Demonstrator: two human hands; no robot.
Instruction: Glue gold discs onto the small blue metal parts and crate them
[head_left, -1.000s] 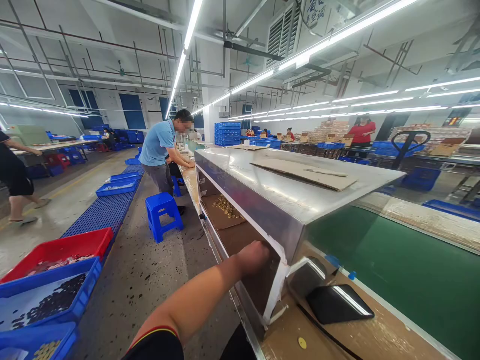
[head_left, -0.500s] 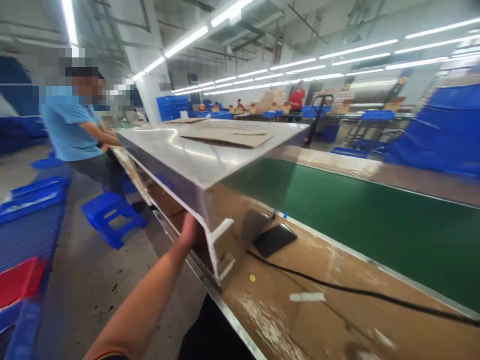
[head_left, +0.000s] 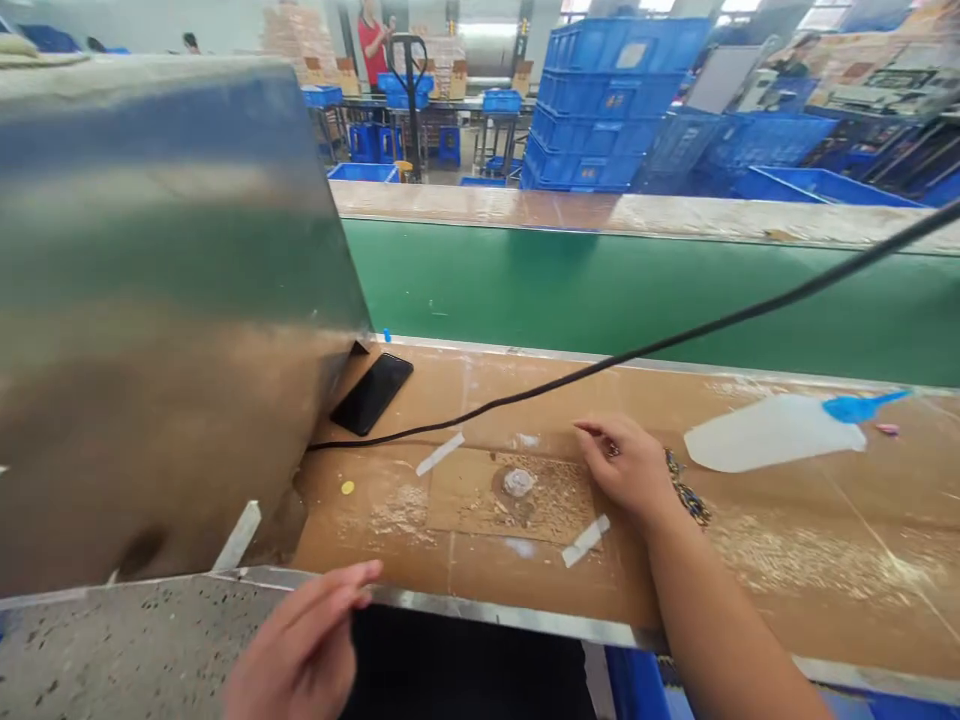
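My right hand (head_left: 626, 468) rests over the brown cardboard surface, its fingers curled round small dark metallic pieces that partly show. More of these small pieces (head_left: 686, 490) lie in a pile beside its wrist. In front of the table's near edge is my left hand (head_left: 311, 625), palm inward, fingers stretched out, holding nothing. Between the hands, a taped cardboard piece (head_left: 465, 495) bears a whitish lump (head_left: 519, 482). A white bottle (head_left: 772, 433) with a blue tip lies on its side at the right.
A large metal box (head_left: 150, 300) stands at the left. Near it lie a black phone (head_left: 373, 393) and a yellow disc (head_left: 347, 488). A black cable (head_left: 555, 382) crosses the table. Behind runs a green belt (head_left: 480, 285); beyond are stacked blue crates (head_left: 607, 110) and a person in red (head_left: 373, 45).
The view has swung right and down to the table. My left hand has come out from inside the metal box. My right hand has come into view.
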